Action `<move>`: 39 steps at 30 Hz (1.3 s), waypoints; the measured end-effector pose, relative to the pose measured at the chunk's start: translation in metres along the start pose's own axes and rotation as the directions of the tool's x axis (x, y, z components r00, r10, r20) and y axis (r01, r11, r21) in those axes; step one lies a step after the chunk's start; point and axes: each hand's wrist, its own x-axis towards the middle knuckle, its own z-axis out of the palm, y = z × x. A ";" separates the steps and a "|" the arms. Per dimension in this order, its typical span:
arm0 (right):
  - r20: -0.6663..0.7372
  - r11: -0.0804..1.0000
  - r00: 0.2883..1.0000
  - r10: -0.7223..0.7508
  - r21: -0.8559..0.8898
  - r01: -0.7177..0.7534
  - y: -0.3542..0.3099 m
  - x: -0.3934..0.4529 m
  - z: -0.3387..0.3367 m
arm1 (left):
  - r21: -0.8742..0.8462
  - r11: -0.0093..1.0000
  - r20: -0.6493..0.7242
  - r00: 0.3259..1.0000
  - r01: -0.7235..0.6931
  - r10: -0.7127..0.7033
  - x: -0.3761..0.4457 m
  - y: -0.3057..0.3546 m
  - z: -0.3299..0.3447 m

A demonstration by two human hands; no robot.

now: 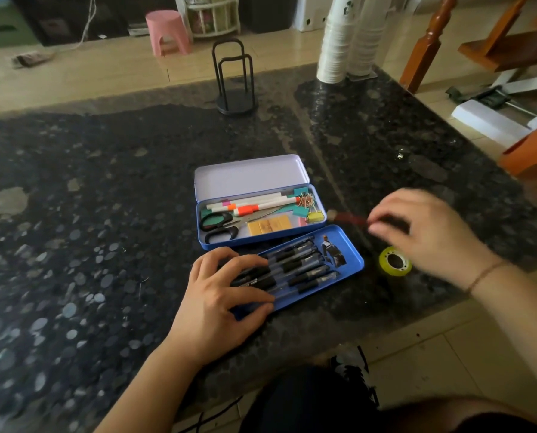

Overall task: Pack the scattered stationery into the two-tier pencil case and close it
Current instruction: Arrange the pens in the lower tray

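A blue pencil case (322,204) lies open on the dark stone table, its pale lid (250,175) tipped back. Inside are markers (254,204), scissors (217,226), a yellow eraser (270,225), clips and coloured notes. In front of it sits the blue inner tray (351,254) with several black pens (298,264). My left hand (220,295) grips the tray's left end, fingers over the pens. My right hand (429,229) pinches a blurred red pencil (350,218) just right of the case. A yellow tape roll (395,261) lies below that hand.
A black wire stand (234,85) stands at the table's far side, and stacked white cups (339,42) at the far right. The table edge runs close on the right and near side. An orange object (532,151) sits off the right edge.
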 end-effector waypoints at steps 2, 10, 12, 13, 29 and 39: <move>0.111 0.984 0.978 -0.175 -0.024 0.178 -0.027 -0.014 0.010 | -0.019 1.000 -0.017 1.000 0.012 -0.012 0.000 -0.001 0.000; 0.210 0.927 0.903 -0.374 0.052 0.372 -0.057 -0.023 0.036 | -0.156 0.983 -0.048 0.994 0.093 -0.102 0.001 -0.002 -0.004; 0.200 0.925 0.903 -0.380 0.074 0.373 -0.058 -0.022 0.036 | -0.205 0.971 -0.056 0.989 0.120 -0.134 0.001 -0.002 -0.005; 0.197 0.921 0.900 -0.389 0.074 0.382 -0.060 -0.021 0.036 | -0.207 0.970 -0.055 0.988 0.127 -0.141 0.001 -0.003 -0.006; 0.218 0.938 0.915 -0.340 0.012 0.346 -0.061 -0.034 0.040 | -0.156 0.984 -0.073 0.992 0.092 -0.104 0.000 -0.004 -0.003; 0.275 0.930 0.892 -0.360 0.030 0.366 -0.060 -0.036 0.041 | -0.131 0.981 -0.069 0.985 0.146 -0.156 0.000 -0.006 0.002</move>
